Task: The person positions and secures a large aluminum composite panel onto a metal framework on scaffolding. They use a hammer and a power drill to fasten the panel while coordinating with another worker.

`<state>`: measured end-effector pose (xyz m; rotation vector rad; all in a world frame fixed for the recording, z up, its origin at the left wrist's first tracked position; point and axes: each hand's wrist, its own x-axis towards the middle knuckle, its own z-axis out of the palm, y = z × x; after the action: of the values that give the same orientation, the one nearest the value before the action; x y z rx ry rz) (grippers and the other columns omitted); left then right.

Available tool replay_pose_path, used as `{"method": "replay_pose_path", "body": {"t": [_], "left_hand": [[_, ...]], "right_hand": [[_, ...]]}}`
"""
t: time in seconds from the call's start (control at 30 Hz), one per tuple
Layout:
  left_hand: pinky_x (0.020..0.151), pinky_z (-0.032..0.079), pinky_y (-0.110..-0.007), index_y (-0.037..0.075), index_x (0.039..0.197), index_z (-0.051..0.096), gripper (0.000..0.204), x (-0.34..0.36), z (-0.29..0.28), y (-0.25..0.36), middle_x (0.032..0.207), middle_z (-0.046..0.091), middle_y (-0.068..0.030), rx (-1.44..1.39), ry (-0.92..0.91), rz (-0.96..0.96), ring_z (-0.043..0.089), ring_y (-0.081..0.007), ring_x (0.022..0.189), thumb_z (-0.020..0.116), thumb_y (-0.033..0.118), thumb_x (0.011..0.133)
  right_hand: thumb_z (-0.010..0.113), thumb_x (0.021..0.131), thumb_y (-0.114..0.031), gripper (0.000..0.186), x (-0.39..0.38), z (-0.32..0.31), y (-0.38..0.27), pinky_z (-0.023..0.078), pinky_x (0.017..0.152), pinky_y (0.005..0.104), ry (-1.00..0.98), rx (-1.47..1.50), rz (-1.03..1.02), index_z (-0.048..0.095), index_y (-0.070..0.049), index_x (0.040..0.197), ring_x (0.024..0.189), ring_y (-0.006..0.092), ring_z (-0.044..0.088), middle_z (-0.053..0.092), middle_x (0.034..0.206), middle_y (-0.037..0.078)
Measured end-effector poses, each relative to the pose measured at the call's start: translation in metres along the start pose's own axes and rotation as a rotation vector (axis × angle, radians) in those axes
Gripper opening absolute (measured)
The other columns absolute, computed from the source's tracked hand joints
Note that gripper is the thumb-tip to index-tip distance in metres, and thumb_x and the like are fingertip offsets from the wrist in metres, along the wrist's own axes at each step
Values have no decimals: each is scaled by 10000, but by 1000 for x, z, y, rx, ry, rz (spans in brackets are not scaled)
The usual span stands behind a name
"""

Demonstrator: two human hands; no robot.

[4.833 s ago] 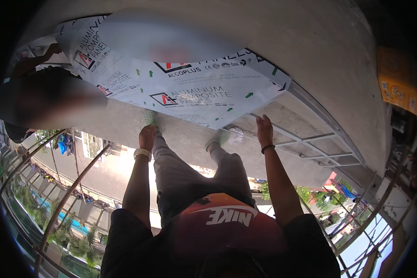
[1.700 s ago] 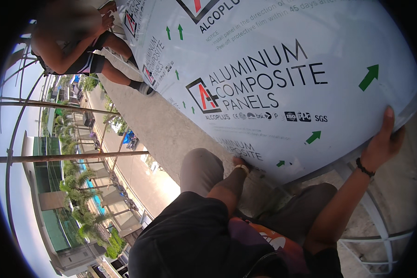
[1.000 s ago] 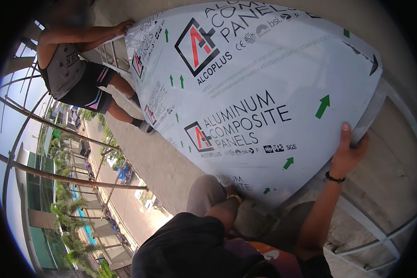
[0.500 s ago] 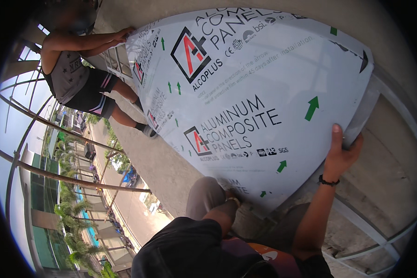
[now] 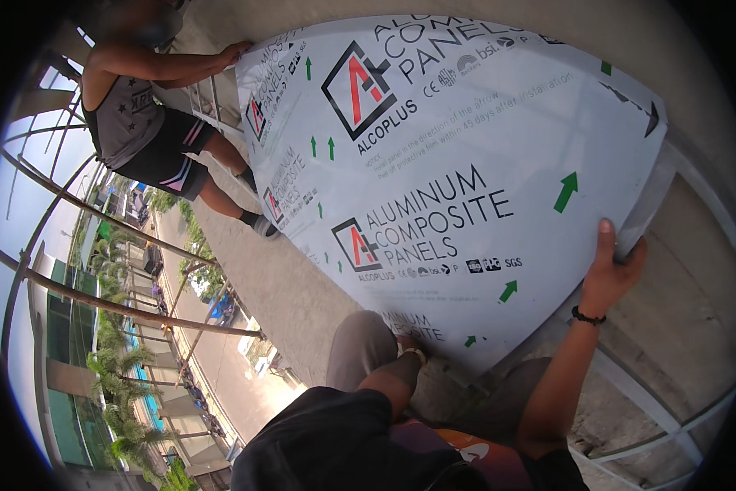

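Note:
A large white aluminum composite panel (image 5: 466, 262), covered in printed protective film with green arrows, spreads across the middle. Its right edge is bent over, and the film is torn near the upper right corner. My right hand (image 5: 613, 270), a dark bracelet at its wrist, grips that edge, with the thumb on the printed face and the fingers around the side. My left hand (image 5: 405, 344) is low at the panel's bottom edge, beside my bent knee; its fingers are hidden. At the far left end, a co-worker's hands (image 5: 235, 56) are on the panel's edge.
The co-worker (image 5: 135, 114) stands at the upper left on a concrete ledge (image 5: 290, 282). Wooden poles (image 5: 139, 313) run along its open side, with a street (image 5: 212, 360) far below. Metal framing (image 5: 642, 397) lies at the lower right, against a concrete surface.
The panel and the co-worker appear slightly farther right in view, while the street side has shifted a little too. My right hand keeps its grip on the panel's edge.

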<state>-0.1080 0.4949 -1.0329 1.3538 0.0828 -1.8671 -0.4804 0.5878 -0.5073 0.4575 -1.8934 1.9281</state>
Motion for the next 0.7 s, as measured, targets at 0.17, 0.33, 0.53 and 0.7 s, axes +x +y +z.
{"method": "replay_pose_path", "body": {"t": [0.17,0.33,0.53,0.7], "left_hand": [[1199,310,-441,117,1580,394,867,8,13,-2,1622,412,-78,7,-28,1,383,-318,1463,345,698,938],[1201,305,-440,124,1588,387,901,15,-2,-2,1626,406,-78,-8,-36,2,377,-320,1466,347,735,926],[1204,299,-440,132,1597,379,943,22,5,-1,1630,398,-78,10,-61,0,371,-322,1469,349,778,912],[1207,294,-440,138,1605,372,978,30,-2,0,1634,392,-78,9,-60,-8,365,-324,1472,352,815,900]], "right_hand": [[860,838,-426,712,3,-3,2,526,875,363,14,-16,21,597,76,1268,987,231,647,669,1148,168],[849,826,-480,747,-3,-1,-7,520,906,392,-28,-92,15,600,62,1274,1016,260,658,675,1156,178],[864,814,-456,718,2,-4,3,515,911,391,-2,-60,23,607,55,1248,1026,262,659,678,1147,178],[869,815,-440,708,4,-5,7,508,924,386,-6,-40,7,604,62,1239,1028,258,647,669,1152,178]]}}
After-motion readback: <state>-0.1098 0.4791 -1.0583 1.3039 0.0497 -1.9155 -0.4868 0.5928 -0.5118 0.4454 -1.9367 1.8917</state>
